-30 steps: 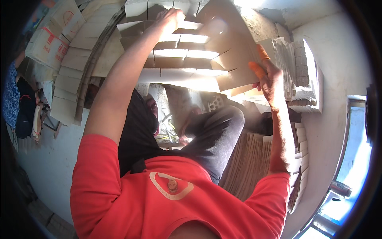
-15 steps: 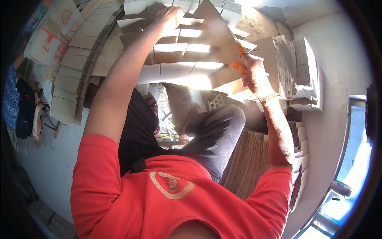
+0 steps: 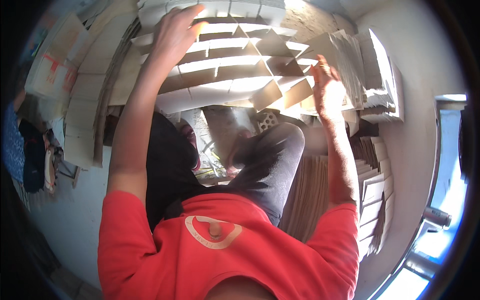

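Note:
Several long cardboard divider strips (image 3: pixel 200 86) stand in rows in front of me. Across them, right of the middle, runs a crosswise cardboard strip (image 3: pixel 260 57), slotted in among the rows. My left hand (image 3: pixel 176 31) hovers over the far left part of the rows, its fingers stretched and the thumb apart, holding nothing. Beside the right ends of the strips is my right hand (image 3: pixel 328 87), fingers raised and parted, with nothing seen in it. Orange covers sit on some fingertips.
Stacks of cardboard sheets (image 3: pixel 350 60) stand at the right by the wall, and more cardboard pieces (image 3: pixel 307 192) are packed beside my right knee. To the left are a row of cardboard sheets (image 3: pixel 85 112) and a carton with red print (image 3: pixel 55 75). A perforated block (image 3: pixel 267 121) lies near my feet.
The crosswise strip my right hand held upright now sits down among the rows, and that hand has let go. My left hand has moved left and its fingers have spread.

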Action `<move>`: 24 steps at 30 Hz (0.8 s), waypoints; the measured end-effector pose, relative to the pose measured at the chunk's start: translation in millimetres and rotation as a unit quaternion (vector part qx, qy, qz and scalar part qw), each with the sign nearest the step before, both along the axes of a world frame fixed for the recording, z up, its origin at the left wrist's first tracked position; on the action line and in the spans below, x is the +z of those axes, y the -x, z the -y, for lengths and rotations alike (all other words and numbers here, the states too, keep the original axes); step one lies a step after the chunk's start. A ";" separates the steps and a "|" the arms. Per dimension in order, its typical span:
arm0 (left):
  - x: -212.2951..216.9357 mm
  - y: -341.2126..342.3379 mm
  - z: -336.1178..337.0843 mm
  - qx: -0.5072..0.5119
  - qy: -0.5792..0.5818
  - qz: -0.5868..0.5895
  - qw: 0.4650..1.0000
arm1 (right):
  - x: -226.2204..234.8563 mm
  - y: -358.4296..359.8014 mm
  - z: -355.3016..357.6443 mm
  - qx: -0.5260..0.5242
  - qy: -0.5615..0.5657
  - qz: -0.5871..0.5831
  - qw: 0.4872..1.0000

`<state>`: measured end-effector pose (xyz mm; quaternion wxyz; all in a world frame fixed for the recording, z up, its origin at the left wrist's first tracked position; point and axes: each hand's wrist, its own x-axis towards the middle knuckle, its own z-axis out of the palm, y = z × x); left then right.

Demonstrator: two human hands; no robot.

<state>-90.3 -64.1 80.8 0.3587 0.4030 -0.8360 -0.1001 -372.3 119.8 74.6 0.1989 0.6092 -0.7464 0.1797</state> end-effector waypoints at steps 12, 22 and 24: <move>-48.9 -52.9 -104.4 -0.042 0.046 -0.013 0.998 | -60.4 138.1 -40.7 -0.186 -0.055 -0.028 0.981; -60.2 -52.0 -104.9 -0.061 0.035 0.038 0.997 | -3.0 108.8 -40.2 -0.173 0.147 0.084 0.970; -58.9 -48.3 -107.4 -0.058 -0.005 0.057 0.997 | 22.0 80.3 -37.4 -0.110 0.197 0.120 0.967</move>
